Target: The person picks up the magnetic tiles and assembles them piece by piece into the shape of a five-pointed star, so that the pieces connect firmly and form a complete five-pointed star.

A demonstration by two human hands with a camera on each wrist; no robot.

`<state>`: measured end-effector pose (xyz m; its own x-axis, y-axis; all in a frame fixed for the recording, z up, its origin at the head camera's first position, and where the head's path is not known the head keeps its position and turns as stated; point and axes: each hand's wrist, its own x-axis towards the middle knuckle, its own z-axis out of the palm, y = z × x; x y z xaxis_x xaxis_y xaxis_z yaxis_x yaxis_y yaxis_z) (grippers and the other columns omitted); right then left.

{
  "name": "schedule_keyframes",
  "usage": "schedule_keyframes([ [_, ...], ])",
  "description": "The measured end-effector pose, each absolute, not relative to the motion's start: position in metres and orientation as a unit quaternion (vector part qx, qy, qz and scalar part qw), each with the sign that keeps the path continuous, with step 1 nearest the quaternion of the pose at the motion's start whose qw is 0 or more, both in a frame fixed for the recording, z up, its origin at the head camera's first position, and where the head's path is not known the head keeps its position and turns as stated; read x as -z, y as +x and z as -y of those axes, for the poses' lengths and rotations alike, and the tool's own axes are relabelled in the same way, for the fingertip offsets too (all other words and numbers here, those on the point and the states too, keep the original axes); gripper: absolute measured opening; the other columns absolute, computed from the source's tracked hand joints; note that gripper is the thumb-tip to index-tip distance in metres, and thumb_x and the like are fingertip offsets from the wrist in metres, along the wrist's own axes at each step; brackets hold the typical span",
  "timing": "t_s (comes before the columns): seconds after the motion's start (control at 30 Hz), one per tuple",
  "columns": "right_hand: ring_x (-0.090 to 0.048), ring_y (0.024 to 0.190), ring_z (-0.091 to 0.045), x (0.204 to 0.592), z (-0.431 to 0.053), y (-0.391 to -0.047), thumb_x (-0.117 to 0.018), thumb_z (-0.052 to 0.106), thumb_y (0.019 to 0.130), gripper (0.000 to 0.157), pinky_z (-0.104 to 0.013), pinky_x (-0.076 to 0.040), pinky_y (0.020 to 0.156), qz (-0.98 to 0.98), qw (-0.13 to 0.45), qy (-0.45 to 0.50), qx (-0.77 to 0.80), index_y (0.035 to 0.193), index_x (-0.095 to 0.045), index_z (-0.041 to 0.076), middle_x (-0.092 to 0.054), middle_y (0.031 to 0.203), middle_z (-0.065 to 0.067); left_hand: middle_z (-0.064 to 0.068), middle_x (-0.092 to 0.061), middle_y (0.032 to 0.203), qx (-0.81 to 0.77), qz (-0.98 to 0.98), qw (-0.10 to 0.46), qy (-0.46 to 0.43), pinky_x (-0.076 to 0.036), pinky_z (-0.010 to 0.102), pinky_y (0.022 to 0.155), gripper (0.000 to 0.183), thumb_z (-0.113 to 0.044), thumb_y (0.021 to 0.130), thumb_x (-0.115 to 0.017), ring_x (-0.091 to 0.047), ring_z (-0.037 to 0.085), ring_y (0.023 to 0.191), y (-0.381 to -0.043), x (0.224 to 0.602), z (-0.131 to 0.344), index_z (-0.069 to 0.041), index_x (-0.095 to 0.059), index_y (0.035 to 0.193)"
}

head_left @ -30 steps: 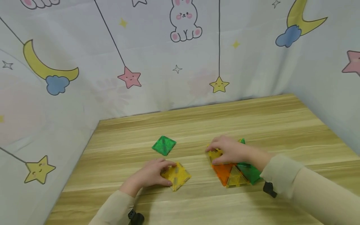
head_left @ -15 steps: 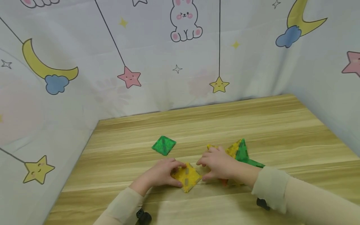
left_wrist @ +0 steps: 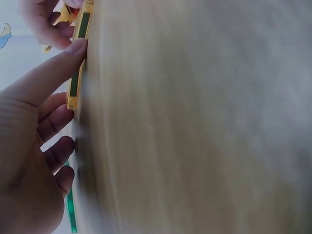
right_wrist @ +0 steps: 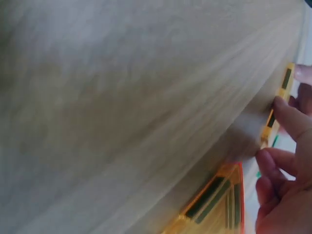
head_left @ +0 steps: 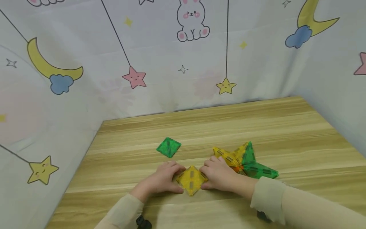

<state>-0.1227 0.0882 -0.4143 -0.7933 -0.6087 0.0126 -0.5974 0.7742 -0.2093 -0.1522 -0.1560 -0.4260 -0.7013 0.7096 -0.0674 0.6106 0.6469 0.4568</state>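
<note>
Two yellow see-through magnetic tiles, triangles joined into a diamond, lie between my hands near the middle of the table. My left hand pinches their left corner, the thumb on the near edge in the left wrist view. On the opposite corner, my right hand holds the same pair between thumb and fingers. Right behind that hand stands a star-like build of magnetic tiles in yellow, green and orange, its near part hidden by the hand. The right wrist view shows one of its yellow and orange sides.
A green diamond of two joined triangle tiles lies farther back, left of centre. Behind the wooden table hangs a white curtain printed with stars, moons and a rabbit.
My left hand has slid the yellow diamond to the right. My right hand has left the star-like build, come left and down, and taken the diamond's right corner. The build's points now stand raised.
</note>
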Motion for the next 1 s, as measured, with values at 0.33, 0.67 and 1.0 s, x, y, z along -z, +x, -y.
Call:
schedule_keyframes([
  [0.33, -0.042, 0.088, -0.018, 0.419, -0.086, -0.117, -0.077, 0.040, 0.074, 0.049, -0.035, -0.030, 0.070, -0.945, 0.037, -0.282, 0.165, 0.107, -0.063, 0.007, -0.057, 0.093, 0.001, -0.006, -0.052, 0.106, -0.262, -0.889, 0.147, 0.345, -0.034, 0.039, 0.088, 0.065, -0.032, 0.068, -0.084, -0.043, 0.015, 0.099, -0.152, 0.427, 0.152, -0.012, -0.053, 0.122],
  [0.67, -0.047, 0.081, -0.015, 0.418, -0.091, -0.114, -0.078, 0.023, 0.077, 0.054, -0.040, -0.035, 0.074, -0.922, 0.075, -0.227, 0.304, 0.119, -0.051, 0.002, -0.052, 0.082, 0.007, 0.001, -0.059, 0.100, -0.382, -0.839, 0.235, 0.309, -0.046, 0.031, 0.076, 0.059, -0.017, 0.085, -0.071, -0.056, 0.013, 0.087, -0.155, 0.425, 0.149, -0.015, -0.039, 0.134],
  [1.0, -0.054, 0.068, -0.012, 0.391, -0.114, -0.117, -0.063, 0.016, 0.091, 0.046, -0.028, -0.046, 0.057, -0.855, 0.157, -0.240, 0.433, 0.132, -0.044, 0.012, -0.056, 0.086, 0.004, 0.005, -0.058, 0.097, -0.471, -0.788, 0.278, 0.284, -0.048, 0.035, 0.075, 0.030, -0.014, 0.093, -0.059, -0.056, 0.018, 0.084, -0.158, 0.411, 0.129, -0.019, -0.056, 0.123],
])
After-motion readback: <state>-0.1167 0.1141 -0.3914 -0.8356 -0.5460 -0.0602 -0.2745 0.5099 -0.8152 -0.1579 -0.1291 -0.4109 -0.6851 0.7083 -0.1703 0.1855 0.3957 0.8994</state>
